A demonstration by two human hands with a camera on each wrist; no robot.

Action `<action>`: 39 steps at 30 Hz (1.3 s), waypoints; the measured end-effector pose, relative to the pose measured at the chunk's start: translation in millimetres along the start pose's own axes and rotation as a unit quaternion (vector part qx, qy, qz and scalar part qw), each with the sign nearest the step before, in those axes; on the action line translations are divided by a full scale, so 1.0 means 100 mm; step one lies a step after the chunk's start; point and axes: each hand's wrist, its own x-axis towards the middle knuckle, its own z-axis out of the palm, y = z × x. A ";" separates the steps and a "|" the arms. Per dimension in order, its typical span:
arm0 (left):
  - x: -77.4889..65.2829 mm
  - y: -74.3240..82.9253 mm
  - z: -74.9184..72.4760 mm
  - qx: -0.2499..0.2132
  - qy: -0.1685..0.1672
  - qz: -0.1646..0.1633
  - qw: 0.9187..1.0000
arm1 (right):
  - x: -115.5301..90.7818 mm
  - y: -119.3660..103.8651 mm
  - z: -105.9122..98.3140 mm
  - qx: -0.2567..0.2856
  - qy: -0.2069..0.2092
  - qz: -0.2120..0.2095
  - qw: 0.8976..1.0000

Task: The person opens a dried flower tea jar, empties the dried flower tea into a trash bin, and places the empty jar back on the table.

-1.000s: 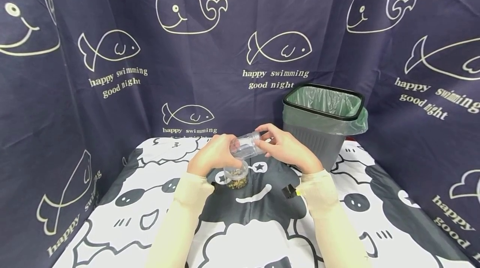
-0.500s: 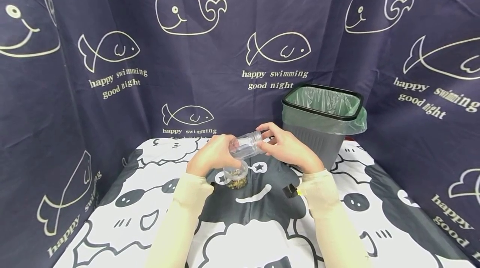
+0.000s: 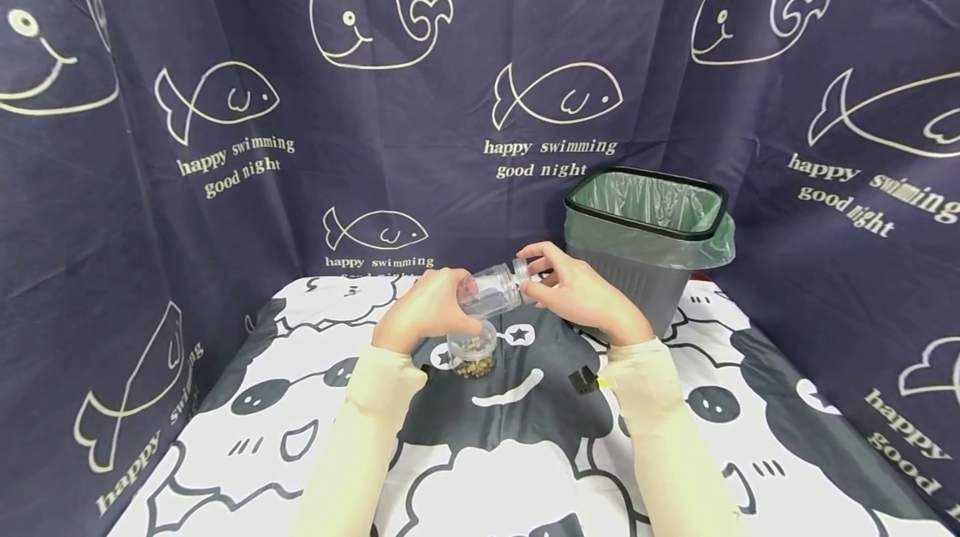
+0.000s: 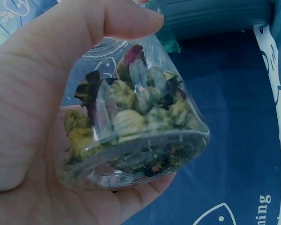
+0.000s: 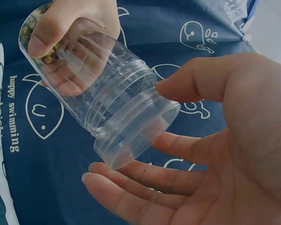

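My left hand grips a clear plastic jar, tilted with its threaded mouth towards the right. Dried flowers, yellowish with a few dark red petals, fill the jar's bottom in the left wrist view. At the mouth, the thumb and fingers of my right hand pinch a clear lid. A narrow gap shows between lid and jar in the head view. Just under my left hand appears a clear round container with dried flowers; whether it stands on the cloth I cannot tell.
A grey bin with a black rim and green liner stands behind my right hand. White and black cartoon cloth covers the table. Dark blue printed curtains hang around it. A small black block sits by my right wrist.
My right hand has shifted slightly right with the lid, and a gap now shows at the jar's mouth. My left hand and the jar have hardly moved.
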 end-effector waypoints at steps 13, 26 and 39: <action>0.01 -0.05 0.01 0.001 0.007 -0.004 1.000 | 0.08 0.08 -0.02 -0.026 -0.002 0.002 1.000; 0.00 -0.02 0.00 0.006 0.002 -0.005 1.000 | 0.02 0.17 -0.10 -0.113 0.014 -0.006 0.993; -0.02 -0.03 -0.03 0.013 0.001 -0.011 1.000 | -0.22 0.57 -0.02 -0.184 -0.021 0.003 0.983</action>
